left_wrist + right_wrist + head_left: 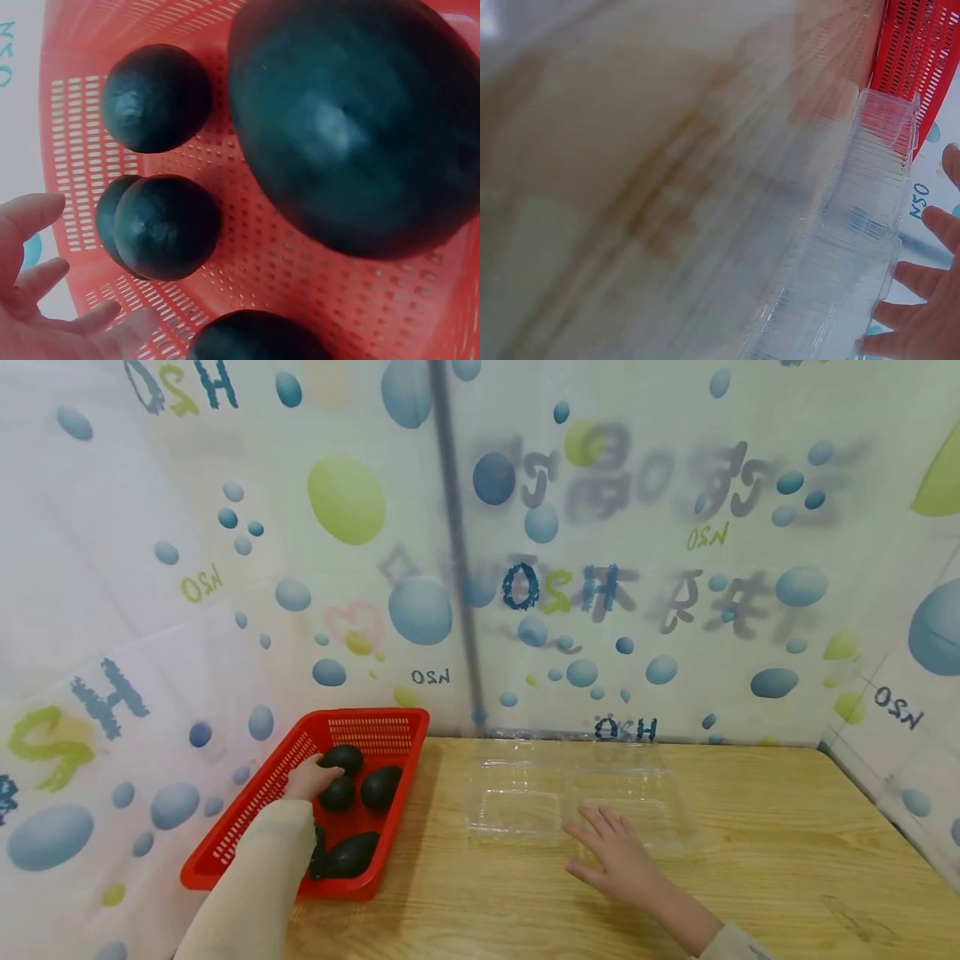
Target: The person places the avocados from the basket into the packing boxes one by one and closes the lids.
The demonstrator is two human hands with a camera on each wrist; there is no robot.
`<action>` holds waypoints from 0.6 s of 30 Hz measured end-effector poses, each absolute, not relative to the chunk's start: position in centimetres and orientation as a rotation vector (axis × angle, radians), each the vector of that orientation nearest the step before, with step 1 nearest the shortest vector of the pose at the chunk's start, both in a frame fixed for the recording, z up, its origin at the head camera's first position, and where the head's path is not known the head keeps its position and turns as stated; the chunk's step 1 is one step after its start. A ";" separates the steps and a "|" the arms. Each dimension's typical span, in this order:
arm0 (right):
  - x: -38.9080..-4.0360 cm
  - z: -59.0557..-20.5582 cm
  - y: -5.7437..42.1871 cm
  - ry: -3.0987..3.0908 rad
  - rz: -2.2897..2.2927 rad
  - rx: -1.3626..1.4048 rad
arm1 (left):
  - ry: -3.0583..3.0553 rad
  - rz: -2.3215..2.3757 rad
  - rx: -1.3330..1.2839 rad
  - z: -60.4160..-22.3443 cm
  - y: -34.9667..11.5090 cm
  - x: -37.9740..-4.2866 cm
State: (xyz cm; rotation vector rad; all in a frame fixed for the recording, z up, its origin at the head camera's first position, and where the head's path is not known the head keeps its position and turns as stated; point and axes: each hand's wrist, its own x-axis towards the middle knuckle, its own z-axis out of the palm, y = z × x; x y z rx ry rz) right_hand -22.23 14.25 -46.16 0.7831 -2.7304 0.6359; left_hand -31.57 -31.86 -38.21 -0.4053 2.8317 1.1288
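Several dark green avocados lie in a red plastic basket at the left. My left hand reaches over the basket's left side, beside two avocados near the far end. In the left wrist view its fingers are spread and apart from the nearest avocado; a larger-looking avocado is close to the camera. My right hand, fingers spread, is at the near edge of a clear plastic container with two side-by-side halves. Whether it touches the plastic, I cannot tell.
The wooden table extends to the right and front. A patterned curtain hangs behind it and along both sides, close to the basket's left wall. Part of the basket's near end is hidden by my left sleeve.
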 end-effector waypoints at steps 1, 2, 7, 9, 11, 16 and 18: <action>-22.2 -46.2 14.3 -2.729 0.639 0.784 | 2.835 1.125 -0.407 -38.4 -31.8 -31.8; -22.2 -46.2 14.3 -2.730 0.641 0.786 | 2.852 1.101 -0.404 -38.5 -31.8 -32.0; -22.2 -46.4 14.5 -2.737 0.620 0.816 | 2.924 0.978 -0.405 -39.4 -31.6 -32.6; -22.1 -46.6 14.6 -2.740 0.616 0.829 | 2.932 0.962 -0.417 -40.0 -31.4 -32.8; -22.1 -46.7 14.5 -2.733 0.614 0.841 | 2.943 0.949 -0.436 -40.6 -31.5 -33.0; -22.1 -46.6 14.3 -2.738 0.640 0.847 | 2.925 1.001 -0.476 -41.8 -31.7 -33.3; -22.3 -46.6 14.1 -2.741 0.643 0.859 | 2.914 1.037 -0.499 -41.9 -31.9 -33.2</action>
